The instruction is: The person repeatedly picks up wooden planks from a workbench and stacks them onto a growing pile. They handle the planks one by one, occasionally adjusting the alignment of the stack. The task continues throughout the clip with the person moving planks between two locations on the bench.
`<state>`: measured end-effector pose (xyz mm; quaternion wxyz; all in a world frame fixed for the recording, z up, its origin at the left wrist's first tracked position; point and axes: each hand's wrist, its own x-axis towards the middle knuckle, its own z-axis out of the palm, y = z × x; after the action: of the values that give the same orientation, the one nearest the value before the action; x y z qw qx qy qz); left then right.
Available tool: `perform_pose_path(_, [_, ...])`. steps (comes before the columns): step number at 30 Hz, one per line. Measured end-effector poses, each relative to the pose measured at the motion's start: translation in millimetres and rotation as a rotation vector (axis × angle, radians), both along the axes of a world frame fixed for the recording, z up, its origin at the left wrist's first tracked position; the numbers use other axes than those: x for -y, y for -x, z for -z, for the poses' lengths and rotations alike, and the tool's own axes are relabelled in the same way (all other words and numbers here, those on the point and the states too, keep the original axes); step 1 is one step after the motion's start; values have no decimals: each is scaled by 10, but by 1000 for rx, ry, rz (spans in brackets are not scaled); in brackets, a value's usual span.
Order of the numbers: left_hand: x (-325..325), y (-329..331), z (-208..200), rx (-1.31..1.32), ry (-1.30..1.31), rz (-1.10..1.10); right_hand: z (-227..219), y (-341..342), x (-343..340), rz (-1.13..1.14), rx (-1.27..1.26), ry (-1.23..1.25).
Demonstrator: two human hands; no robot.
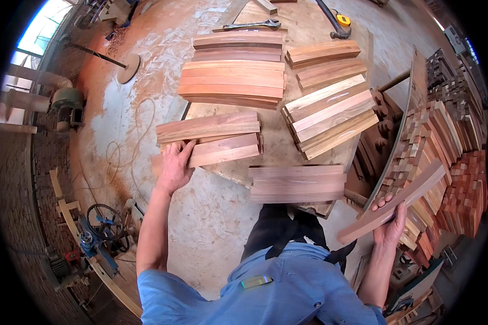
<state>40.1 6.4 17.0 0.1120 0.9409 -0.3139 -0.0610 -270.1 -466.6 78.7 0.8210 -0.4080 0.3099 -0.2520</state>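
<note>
My right hand [391, 223] is closed round a reddish-brown wooden slat [373, 218], held tilted off the table on the right. At the table's left edge, my left hand [177, 165] grips the left end of a short pile of slats [226, 150], its fingers partly hidden. Another brown slat [209, 128] lies just beyond those fingers. Nearest my body, a row of purplish-brown slats [298, 184] lies on the table's front edge. Farther off sit a stack of orange-brown slats [231, 79] and, to its right, a fanned stack of paler slats [331, 116].
On the wooden tabletop [228, 115], an adjustable wrench [252, 24], a hammer [337, 27] and a yellow tape measure [343, 20] lie at the far side. Large piles of cut slats [425, 141] rise at the right. A machine with a handwheel [107, 222] stands at the left.
</note>
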Motion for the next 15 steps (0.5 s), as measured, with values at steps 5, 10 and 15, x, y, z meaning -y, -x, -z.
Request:
perform_pose_path(5, [-100,-45,103,88,-45,-5,-37,17,-83,13,-57,10])
perform_pose_path(10, [110,-83,174,183,-20,59,53,51,-153,35,-78,-78])
perform_pose_path(15, [-139,15,762,53,3,-46,-101,352,166,183,-182,-105])
